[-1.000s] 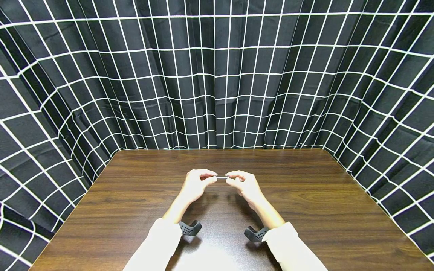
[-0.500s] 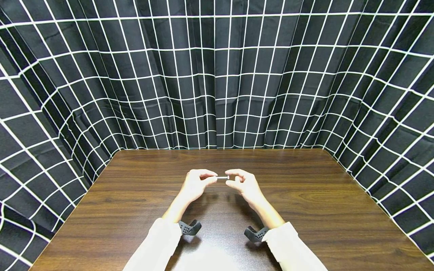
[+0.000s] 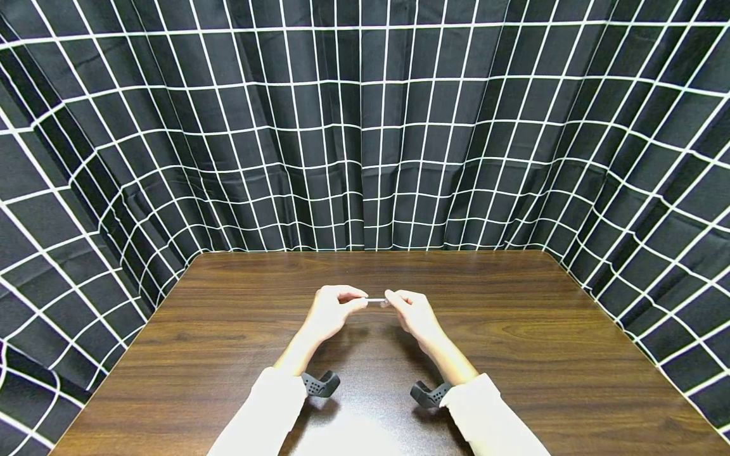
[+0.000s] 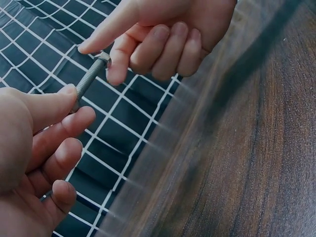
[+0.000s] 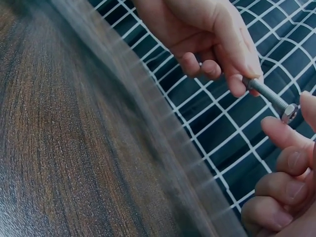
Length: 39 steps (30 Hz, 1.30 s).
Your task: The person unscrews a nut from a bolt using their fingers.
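Observation:
A metal bolt (image 4: pixel 89 80) is held in the air between the two hands, over the table. My left hand (image 3: pixel 331 310) pinches one end of it between thumb and index finger, hiding that end, while its other fingers curl loosely. A hex nut (image 5: pixel 290 113) sits on the bolt's opposite end. My right hand (image 3: pixel 415 311) has its index finger against the nut and its thumb (image 4: pixel 96 42) extended past it, so the nut lies between them. The remaining right fingers are folded in. Threads show along the bolt's shank between the hands.
The brown wood-grain table (image 3: pixel 513 316) spreads beneath both hands. Black curtains (image 3: pixel 376 139) with a white grid surround its back and sides. Each wrist carries a dark strap mount (image 3: pixel 322 384) by a white sleeve (image 3: pixel 262 411).
The right thumb and index finger stood apart around the nut half a second ago; now they have come together at it, the thumb swung forward. The left hand keeps its grip, shifting slightly right.

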Tool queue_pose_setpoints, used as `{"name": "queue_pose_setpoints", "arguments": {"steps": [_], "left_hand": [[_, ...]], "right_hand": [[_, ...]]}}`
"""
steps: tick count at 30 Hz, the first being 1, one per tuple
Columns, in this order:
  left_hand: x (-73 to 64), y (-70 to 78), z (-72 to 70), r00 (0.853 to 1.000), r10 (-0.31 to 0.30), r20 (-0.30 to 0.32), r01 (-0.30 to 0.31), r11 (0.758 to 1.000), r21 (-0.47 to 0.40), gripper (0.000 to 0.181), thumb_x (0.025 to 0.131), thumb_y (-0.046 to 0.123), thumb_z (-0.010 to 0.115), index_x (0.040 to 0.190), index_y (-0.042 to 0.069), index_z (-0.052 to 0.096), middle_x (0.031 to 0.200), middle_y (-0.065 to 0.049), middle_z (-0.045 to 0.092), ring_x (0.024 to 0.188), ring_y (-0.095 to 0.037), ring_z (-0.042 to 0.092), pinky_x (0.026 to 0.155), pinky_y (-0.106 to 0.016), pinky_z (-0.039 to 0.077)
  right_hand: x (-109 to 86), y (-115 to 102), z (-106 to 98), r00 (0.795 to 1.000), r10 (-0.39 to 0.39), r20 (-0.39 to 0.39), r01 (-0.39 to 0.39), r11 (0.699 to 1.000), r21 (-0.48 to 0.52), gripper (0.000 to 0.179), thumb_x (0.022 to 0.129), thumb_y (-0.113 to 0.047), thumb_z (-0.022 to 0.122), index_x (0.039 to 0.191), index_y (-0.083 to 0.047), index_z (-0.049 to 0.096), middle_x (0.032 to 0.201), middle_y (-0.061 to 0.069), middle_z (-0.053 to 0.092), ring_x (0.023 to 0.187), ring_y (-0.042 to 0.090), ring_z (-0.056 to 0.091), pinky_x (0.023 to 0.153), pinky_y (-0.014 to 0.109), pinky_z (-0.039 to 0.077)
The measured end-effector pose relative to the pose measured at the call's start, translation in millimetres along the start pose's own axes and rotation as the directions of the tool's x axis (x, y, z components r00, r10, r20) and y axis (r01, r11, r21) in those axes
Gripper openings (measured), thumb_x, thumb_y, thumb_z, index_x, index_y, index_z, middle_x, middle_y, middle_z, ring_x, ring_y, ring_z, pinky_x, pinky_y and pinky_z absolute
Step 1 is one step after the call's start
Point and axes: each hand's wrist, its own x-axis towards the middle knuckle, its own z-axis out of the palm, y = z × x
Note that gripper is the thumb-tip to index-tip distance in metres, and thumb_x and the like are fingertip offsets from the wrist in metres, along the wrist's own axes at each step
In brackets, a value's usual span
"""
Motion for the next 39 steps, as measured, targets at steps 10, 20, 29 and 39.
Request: {"name": "queue_pose_setpoints", "arguments": {"steps": [10,20,29,39], "left_hand": [[-1.1,-0.8,1.4,1.000,0.019,-0.002,-0.019,1.000,-0.009,0.008,0.085,0.012,0.075,0.092,0.009,0.076,0.086,0.002,0.074,0.076,-0.009,0.067,0.067,-0.026,0.051],[-0.3,0.4,0.7,1.000,0.014,-0.009,-0.014,1.000,0.012,0.008,0.083,0.009,0.076,0.091,0.012,0.076,0.085,0.004,0.074,0.075,-0.008,0.067,0.066,-0.025,0.050],[-0.4,0.5,-1.7,1.000,-0.001,0.003,0.001,1.000,0.008,0.011,0.084,0.016,0.075,0.092,0.008,0.076,0.085,0.004,0.073,0.074,-0.008,0.066,0.064,-0.025,0.049],[-0.1,0.4,-3.6,1.000,-0.026,0.016,0.026,1.000,-0.001,0.013,0.085,0.016,0.075,0.093,0.007,0.076,0.085,0.003,0.073,0.072,-0.010,0.064,0.062,-0.024,0.049]], "right_hand": [[0.1,2.7,1.2,0.998,0.062,0.021,-0.062,0.998,0.026,0.039,0.098,-0.025,0.058,0.082,0.009,0.062,0.045,-0.008,0.030,0.040,0.006,0.021,0.040,0.023,0.017],[1.4,5.5,2.2,0.999,0.035,0.029,-0.037,0.998,0.050,0.032,0.097,-0.017,0.060,0.091,0.014,0.060,0.047,-0.009,0.031,0.041,0.005,0.022,0.041,0.021,0.017],[1.4,3.1,0.0,0.999,0.023,0.024,-0.025,0.997,0.075,0.014,0.091,-0.010,0.066,0.091,0.004,0.066,0.050,-0.008,0.031,0.042,0.005,0.023,0.042,0.021,0.019],[1.8,3.3,-1.0,1.000,-0.013,0.008,0.012,0.998,0.060,0.020,0.087,-0.006,0.070,0.101,0.007,0.066,0.054,-0.011,0.036,0.042,0.004,0.023,0.042,0.021,0.020]]}}
